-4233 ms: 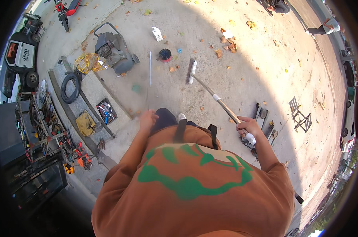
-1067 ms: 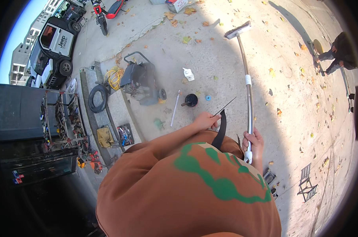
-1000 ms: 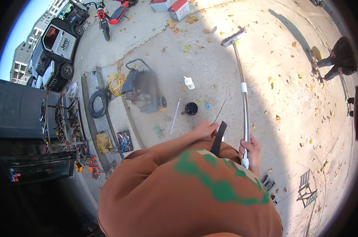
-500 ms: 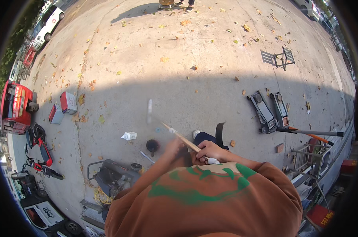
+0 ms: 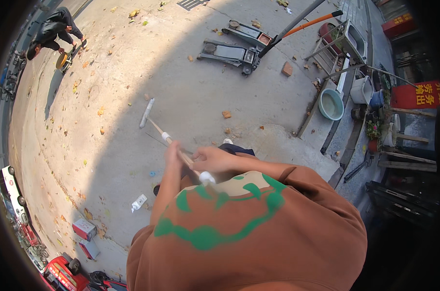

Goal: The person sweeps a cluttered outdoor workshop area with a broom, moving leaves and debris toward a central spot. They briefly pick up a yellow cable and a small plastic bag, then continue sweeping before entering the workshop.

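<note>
Before the brown, green-printed top, the right hand, blurred, seems curled around the long-handled brush above its white end cap; the left hand wraps farther along, beside a thin dark rod. Smooth and tubular, the pole looks light, stiff, best gripped two-handed; its straight head reaches over rough concrete.

Outdoor concrete yard, probably the forecourt of a vehicle repair workshop. Best clue: two floor jacks at the far side, handles slanting up. Open-air signs: fallen leaves, hard sun on the left, shade over the rest. Parked white vehicle far left, red vehicle near left. Right side: stone step edge with pale teal basin, potted plants, red sign, dark building front.
</note>
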The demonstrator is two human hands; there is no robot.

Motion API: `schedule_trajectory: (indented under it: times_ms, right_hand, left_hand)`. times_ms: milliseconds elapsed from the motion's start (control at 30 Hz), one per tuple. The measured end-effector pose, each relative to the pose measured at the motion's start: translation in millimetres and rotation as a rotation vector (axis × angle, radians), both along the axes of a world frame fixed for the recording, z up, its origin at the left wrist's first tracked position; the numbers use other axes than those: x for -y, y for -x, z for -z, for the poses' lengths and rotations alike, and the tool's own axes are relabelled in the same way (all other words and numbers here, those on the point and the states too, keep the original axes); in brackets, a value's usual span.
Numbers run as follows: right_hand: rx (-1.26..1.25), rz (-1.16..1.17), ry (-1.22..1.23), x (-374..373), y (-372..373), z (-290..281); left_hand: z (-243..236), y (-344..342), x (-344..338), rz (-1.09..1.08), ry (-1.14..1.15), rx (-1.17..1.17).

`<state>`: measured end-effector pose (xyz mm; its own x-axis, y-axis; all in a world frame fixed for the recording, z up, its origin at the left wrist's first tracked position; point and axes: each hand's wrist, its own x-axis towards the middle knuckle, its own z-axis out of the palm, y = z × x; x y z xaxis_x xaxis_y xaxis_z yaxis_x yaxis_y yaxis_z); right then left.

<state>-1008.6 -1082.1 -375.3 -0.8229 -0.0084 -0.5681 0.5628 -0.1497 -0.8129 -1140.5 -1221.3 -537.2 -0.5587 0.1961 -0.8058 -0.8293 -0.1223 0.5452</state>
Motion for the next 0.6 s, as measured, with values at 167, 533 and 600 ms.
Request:
schedule_trajectory:
  times_ms: [167, 533, 600]
  right_hand:
    - [0.055, 0.328, 0.248, -111.2, -83.0, -1.7]
    - [-0.035, 0.807, -0.249, -409.6, -112.0, 20.0]
    - [-0.074, 0.903, -0.288, -475.6, -105.9, 18.6]
  left_hand:
    - [-33.7, -30.5, -85.1, 0.087, 0.077, 0.027]
    - [11.6, -19.9, -235.2, 0.223, 0.137, -0.009]
    - [24.2, -22.2, -262.3, 0.181, 0.117, 0.03]
